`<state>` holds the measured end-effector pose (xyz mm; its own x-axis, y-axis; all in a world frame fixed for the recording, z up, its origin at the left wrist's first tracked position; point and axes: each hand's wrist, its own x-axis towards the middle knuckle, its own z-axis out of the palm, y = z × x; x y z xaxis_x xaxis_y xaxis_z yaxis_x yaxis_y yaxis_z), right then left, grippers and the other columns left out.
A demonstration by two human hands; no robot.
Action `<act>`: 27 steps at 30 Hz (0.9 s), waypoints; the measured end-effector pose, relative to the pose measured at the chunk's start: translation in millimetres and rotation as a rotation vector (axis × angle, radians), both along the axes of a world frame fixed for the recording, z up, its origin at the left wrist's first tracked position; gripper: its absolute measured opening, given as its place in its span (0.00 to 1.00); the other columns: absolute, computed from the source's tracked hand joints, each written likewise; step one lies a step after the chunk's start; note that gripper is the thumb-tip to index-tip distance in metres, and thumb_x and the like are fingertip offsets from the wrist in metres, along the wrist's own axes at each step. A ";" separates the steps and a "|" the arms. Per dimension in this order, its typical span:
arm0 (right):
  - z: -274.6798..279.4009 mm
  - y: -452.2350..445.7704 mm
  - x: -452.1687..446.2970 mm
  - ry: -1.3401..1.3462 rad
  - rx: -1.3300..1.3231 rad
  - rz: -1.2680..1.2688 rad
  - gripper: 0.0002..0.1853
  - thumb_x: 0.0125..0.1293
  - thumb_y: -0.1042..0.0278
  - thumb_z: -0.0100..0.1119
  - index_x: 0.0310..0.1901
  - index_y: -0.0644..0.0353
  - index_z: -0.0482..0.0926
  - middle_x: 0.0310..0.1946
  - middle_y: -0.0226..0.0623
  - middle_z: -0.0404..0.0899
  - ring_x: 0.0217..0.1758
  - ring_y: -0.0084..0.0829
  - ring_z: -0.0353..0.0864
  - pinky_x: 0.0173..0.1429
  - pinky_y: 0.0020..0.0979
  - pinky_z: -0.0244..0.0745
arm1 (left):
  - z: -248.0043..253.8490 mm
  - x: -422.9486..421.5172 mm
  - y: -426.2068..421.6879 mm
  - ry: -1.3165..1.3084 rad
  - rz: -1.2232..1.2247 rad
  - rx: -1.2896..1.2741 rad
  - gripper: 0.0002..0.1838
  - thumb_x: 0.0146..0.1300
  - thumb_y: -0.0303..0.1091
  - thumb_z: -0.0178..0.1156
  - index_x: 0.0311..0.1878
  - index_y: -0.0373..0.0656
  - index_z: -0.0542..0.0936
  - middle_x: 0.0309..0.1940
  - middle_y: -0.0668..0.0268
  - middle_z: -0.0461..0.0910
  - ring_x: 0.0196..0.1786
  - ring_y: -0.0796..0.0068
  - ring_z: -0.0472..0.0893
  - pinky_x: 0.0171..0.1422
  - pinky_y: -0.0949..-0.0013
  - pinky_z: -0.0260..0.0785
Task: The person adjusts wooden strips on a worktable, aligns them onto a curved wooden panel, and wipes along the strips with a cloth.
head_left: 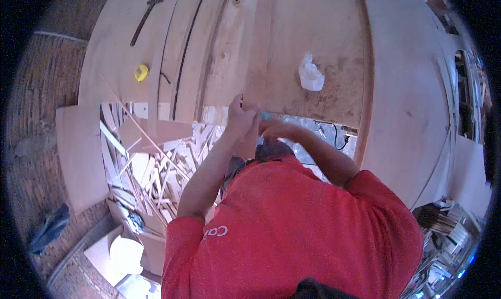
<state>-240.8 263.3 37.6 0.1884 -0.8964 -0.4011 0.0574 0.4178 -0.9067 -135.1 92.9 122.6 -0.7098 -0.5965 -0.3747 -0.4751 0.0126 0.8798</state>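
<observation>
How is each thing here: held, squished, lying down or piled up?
Wooden board: held
Left hand: closed around the wooden board
Right hand: beside the board, grip unclear
Hammer: lying down, unheld
Tape measure: set down, blade unclear
White plastic bag: crumpled
Wood scraps: piled loosely

Wooden strip (257, 69) and white bag (311, 76) leave passage between; hammer (142, 24) obstructs leftward.
</observation>
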 end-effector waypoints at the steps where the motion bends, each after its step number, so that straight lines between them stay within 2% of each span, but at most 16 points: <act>1: 1.1 1.1 -14.2 -0.026 0.080 -0.050 0.21 0.64 0.59 0.66 0.56 0.59 0.83 0.52 0.34 0.84 0.53 0.32 0.81 0.58 0.35 0.75 | 2.2 1.5 -1.9 -0.013 0.001 -0.020 0.24 0.63 0.33 0.69 0.59 0.30 0.77 0.47 0.52 0.86 0.49 0.63 0.86 0.55 0.63 0.78; 3: 5.3 2.7 -42.7 -0.081 0.236 -0.167 0.22 0.63 0.60 0.65 0.58 0.56 0.82 0.48 0.26 0.84 0.49 0.24 0.81 0.52 0.30 0.75 | 3.4 6.0 -5.6 -0.049 0.017 -0.041 0.24 0.63 0.34 0.69 0.58 0.30 0.78 0.46 0.51 0.87 0.49 0.62 0.87 0.55 0.62 0.79; 6: 0.4 -11.1 -79.6 -0.048 0.098 -0.154 0.19 0.65 0.61 0.65 0.56 0.56 0.82 0.47 0.25 0.84 0.49 0.24 0.81 0.51 0.30 0.74 | 7.7 17.4 -3.3 -0.038 0.133 0.004 0.23 0.61 0.35 0.71 0.56 0.32 0.81 0.46 0.50 0.88 0.50 0.57 0.88 0.56 0.59 0.79; 8: 11.6 -27.8 -94.0 0.232 -0.086 -0.109 0.11 0.65 0.63 0.64 0.46 0.55 0.84 0.50 0.33 0.85 0.55 0.37 0.82 0.61 0.37 0.78 | 17.6 26.4 -3.3 -0.135 0.093 -0.259 0.30 0.58 0.36 0.74 0.62 0.35 0.78 0.49 0.50 0.87 0.51 0.56 0.87 0.57 0.60 0.78; 9: 15.3 -35.5 -98.6 0.329 -0.150 -0.096 0.08 0.65 0.64 0.64 0.43 0.55 0.85 0.51 0.35 0.85 0.57 0.41 0.82 0.64 0.40 0.79 | 18.2 34.4 -2.4 -0.135 0.102 -0.265 0.30 0.58 0.36 0.74 0.62 0.35 0.78 0.49 0.50 0.87 0.51 0.56 0.87 0.57 0.60 0.78; 11: 13.7 -52.6 -111.1 0.337 -0.077 -0.305 0.09 0.66 0.62 0.63 0.45 0.52 0.85 0.50 0.36 0.85 0.55 0.41 0.83 0.61 0.40 0.81 | 14.3 60.5 -1.4 -0.097 0.031 -0.377 0.39 0.56 0.36 0.76 0.70 0.38 0.72 0.52 0.49 0.85 0.51 0.57 0.86 0.58 0.59 0.78; 12: 8.5 -60.1 -120.5 0.346 -0.062 -0.382 0.09 0.66 0.62 0.62 0.45 0.52 0.85 0.50 0.36 0.85 0.54 0.41 0.84 0.60 0.40 0.82 | -13.3 85.8 -4.2 -0.048 0.035 -0.242 0.43 0.55 0.34 0.76 0.73 0.39 0.69 0.52 0.51 0.84 0.51 0.59 0.85 0.57 0.61 0.78; 13: -24.7 -63.3 -129.1 0.421 -0.247 -0.371 0.13 0.70 0.62 0.61 0.53 0.54 0.82 0.48 0.33 0.85 0.49 0.34 0.84 0.56 0.37 0.80 | -33.6 113.0 -9.8 0.001 0.032 -0.109 0.46 0.54 0.33 0.77 0.76 0.39 0.66 0.52 0.53 0.84 0.50 0.62 0.84 0.57 0.62 0.78; 15: -48.6 -72.9 -136.0 0.522 -0.452 -0.370 0.18 0.73 0.62 0.59 0.61 0.56 0.79 0.47 0.31 0.85 0.44 0.27 0.84 0.52 0.34 0.78 | -4.6 158.6 -10.1 -0.036 0.034 0.064 0.46 0.54 0.28 0.76 0.76 0.38 0.67 0.49 0.59 0.82 0.50 0.67 0.82 0.56 0.64 0.77; 16: -49.3 -74.2 -120.8 0.056 -0.231 -0.650 0.18 0.75 0.62 0.57 0.63 0.55 0.77 0.48 0.32 0.84 0.45 0.29 0.85 0.52 0.36 0.79 | -3.5 189.1 -12.2 -0.108 -0.014 0.083 0.44 0.54 0.25 0.76 0.76 0.38 0.68 0.46 0.63 0.82 0.46 0.70 0.81 0.53 0.66 0.78; 17: -43.7 -76.8 -101.9 -0.183 -0.121 -0.758 0.18 0.76 0.62 0.56 0.64 0.54 0.77 0.49 0.32 0.84 0.45 0.30 0.85 0.52 0.37 0.80 | -4.0 218.2 -10.0 -0.183 -0.059 0.101 0.43 0.54 0.23 0.75 0.75 0.38 0.70 0.42 0.66 0.81 0.42 0.73 0.80 0.49 0.68 0.78; 18: -37.5 -79.5 -82.7 -0.420 -0.017 -0.892 0.19 0.76 0.62 0.55 0.65 0.54 0.76 0.50 0.33 0.84 0.46 0.31 0.85 0.52 0.38 0.80 | 15.1 238.9 -1.3 -0.265 0.051 0.350 0.40 0.55 0.22 0.72 0.74 0.37 0.71 0.38 0.69 0.81 0.35 0.76 0.80 0.43 0.69 0.77; 19: -29.6 -84.7 -58.7 -0.301 0.030 -0.974 0.19 0.76 0.61 0.55 0.66 0.53 0.75 0.51 0.34 0.83 0.46 0.33 0.86 0.51 0.40 0.81 | 1.6 273.5 7.6 -0.262 0.052 0.408 0.33 0.59 0.26 0.71 0.69 0.35 0.76 0.34 0.70 0.81 0.30 0.78 0.79 0.37 0.70 0.75; 21: -19.8 -95.7 -26.9 -0.181 0.059 -1.061 0.20 0.76 0.60 0.56 0.66 0.52 0.74 0.51 0.35 0.82 0.46 0.35 0.86 0.49 0.42 0.81 | -19.3 339.6 21.8 -0.232 0.013 0.560 0.19 0.66 0.37 0.70 0.54 0.34 0.82 0.32 0.65 0.84 0.32 0.74 0.83 0.40 0.67 0.78; 23: -15.4 -106.2 0.6 -0.295 0.287 -0.911 0.25 0.74 0.58 0.59 0.69 0.48 0.68 0.51 0.36 0.82 0.45 0.37 0.86 0.48 0.45 0.81 | -0.2 379.1 35.0 -0.326 -0.063 0.546 0.19 0.71 0.44 0.65 0.48 0.34 0.86 0.34 0.63 0.88 0.37 0.73 0.86 0.45 0.65 0.79; 27: 6.4 -98.1 84.5 -0.225 0.191 -0.767 0.35 0.71 0.62 0.63 0.75 0.43 0.56 0.48 0.38 0.82 0.42 0.33 0.86 0.44 0.41 0.82 | -8.7 470.8 66.4 -0.383 -0.018 0.469 0.21 0.71 0.48 0.65 0.49 0.36 0.88 0.38 0.60 0.89 0.40 0.71 0.86 0.46 0.61 0.78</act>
